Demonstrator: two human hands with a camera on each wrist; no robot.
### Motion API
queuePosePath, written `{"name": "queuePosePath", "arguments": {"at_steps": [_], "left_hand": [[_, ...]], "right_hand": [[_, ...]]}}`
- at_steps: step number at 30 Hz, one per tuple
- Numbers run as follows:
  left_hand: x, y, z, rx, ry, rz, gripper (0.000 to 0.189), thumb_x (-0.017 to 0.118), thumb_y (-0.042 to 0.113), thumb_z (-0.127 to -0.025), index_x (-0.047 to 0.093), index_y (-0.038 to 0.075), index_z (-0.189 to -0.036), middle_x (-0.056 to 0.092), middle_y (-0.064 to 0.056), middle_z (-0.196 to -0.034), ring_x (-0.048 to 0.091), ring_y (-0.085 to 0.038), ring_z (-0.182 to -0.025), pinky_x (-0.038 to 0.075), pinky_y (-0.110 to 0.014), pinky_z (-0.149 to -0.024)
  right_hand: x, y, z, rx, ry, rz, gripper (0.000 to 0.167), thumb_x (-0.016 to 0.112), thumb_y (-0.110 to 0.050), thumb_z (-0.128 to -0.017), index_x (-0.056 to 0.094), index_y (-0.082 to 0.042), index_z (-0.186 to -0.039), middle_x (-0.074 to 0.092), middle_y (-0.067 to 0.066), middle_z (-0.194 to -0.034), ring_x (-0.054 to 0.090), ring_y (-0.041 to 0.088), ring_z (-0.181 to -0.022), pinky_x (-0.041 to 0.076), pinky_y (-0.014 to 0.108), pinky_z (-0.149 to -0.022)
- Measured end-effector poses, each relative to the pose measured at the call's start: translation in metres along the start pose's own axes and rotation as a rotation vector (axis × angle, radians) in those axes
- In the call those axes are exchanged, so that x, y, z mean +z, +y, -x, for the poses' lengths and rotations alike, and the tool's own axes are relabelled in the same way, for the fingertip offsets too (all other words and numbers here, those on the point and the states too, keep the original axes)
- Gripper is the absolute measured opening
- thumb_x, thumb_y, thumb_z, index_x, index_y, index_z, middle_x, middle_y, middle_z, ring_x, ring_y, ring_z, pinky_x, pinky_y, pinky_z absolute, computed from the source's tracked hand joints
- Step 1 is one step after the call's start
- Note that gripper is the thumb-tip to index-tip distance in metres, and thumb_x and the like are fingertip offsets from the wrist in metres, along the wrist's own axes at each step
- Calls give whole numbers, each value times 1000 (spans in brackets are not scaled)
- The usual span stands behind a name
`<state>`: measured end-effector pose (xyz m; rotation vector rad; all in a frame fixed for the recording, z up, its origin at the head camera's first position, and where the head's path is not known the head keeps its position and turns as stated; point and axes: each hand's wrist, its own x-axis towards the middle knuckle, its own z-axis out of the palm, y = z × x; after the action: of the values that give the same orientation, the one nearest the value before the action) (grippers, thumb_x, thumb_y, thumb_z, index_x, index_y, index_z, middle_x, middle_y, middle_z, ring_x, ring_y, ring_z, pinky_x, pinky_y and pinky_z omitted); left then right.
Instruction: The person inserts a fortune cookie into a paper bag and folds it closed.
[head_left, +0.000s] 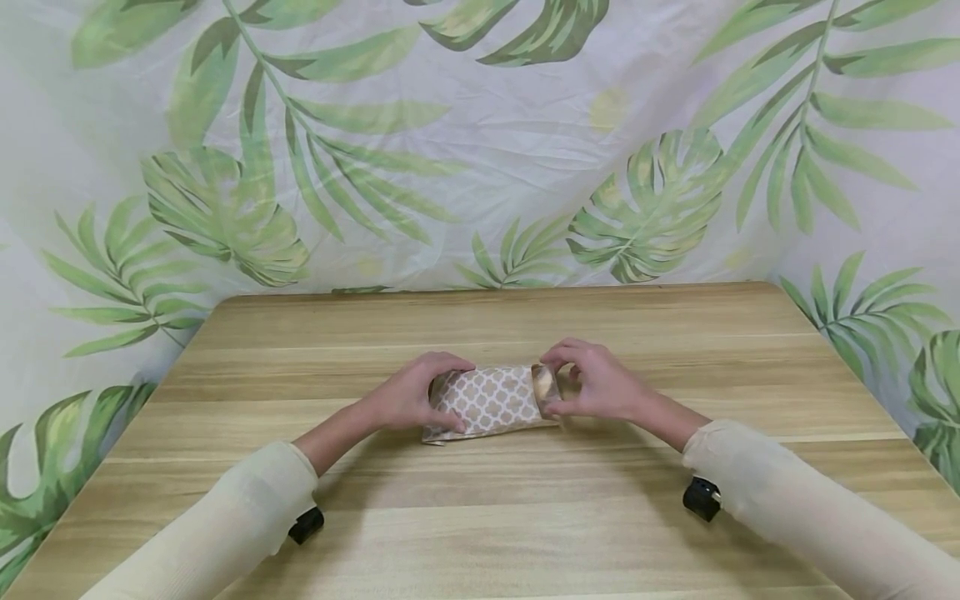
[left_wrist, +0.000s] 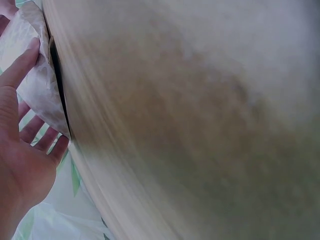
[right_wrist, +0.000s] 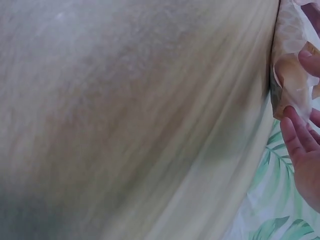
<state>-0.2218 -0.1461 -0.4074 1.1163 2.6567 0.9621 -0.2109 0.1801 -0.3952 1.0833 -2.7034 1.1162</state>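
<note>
A tan paper bag [head_left: 491, 400] with a white lattice pattern lies on its side on the table. Its closed end points left and its mouth faces right. Inside the mouth shows a golden-brown, bread-like item [head_left: 544, 383], mostly hidden by the paper. My left hand [head_left: 411, 392] grips the closed end, thumb along the front and fingers behind. At the mouth, my right hand [head_left: 596, 385] holds the bag's rim between thumb and fingers. The right wrist view shows the right hand [right_wrist: 306, 155] at the opening; in the left wrist view the left hand [left_wrist: 25, 150] spans the paper.
The wooden table [head_left: 480, 533] extends on all sides of the bag. Behind it hangs a pale cloth [head_left: 510, 158] printed with green leaves. Black wrist cameras sit under both cream sleeves [head_left: 247, 500].
</note>
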Motion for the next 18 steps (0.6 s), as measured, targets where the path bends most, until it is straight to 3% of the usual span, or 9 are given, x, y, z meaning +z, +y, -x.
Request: {"name": "queuePosePath", "arguments": {"at_steps": [7, 14, 18], "left_hand": [[-1, 0, 0, 6, -3, 4, 82, 97, 32, -72, 61, 0, -138, 62, -16, -139, 53, -37, -133, 42, -56, -112], [-1, 1, 0, 9, -4, 6, 81, 97, 31, -72, 61, 0, -138, 62, -16, -138, 54, -37, -133, 42, -56, -112], [-1, 0, -1, 14, -3, 6, 81, 97, 31, -72, 62, 0, -138, 63, -16, -138, 54, -36, -132, 42, -56, -112]], "right_hand": [[-9, -6, 6, 181, -21, -134, 68, 93, -11, -76, 61, 13, -130, 59, 27, -129, 69, 33, -105, 61, 34, -78], [-9, -6, 8, 331, -103, -262, 66, 86, 1, -80, 53, 11, -136, 64, 19, -105, 73, 23, -87, 60, 29, -69], [-7, -8, 8, 377, -100, -310, 63, 85, 3, -80, 55, 8, -134, 64, 15, -101, 73, 21, -84, 59, 28, -66]]}}
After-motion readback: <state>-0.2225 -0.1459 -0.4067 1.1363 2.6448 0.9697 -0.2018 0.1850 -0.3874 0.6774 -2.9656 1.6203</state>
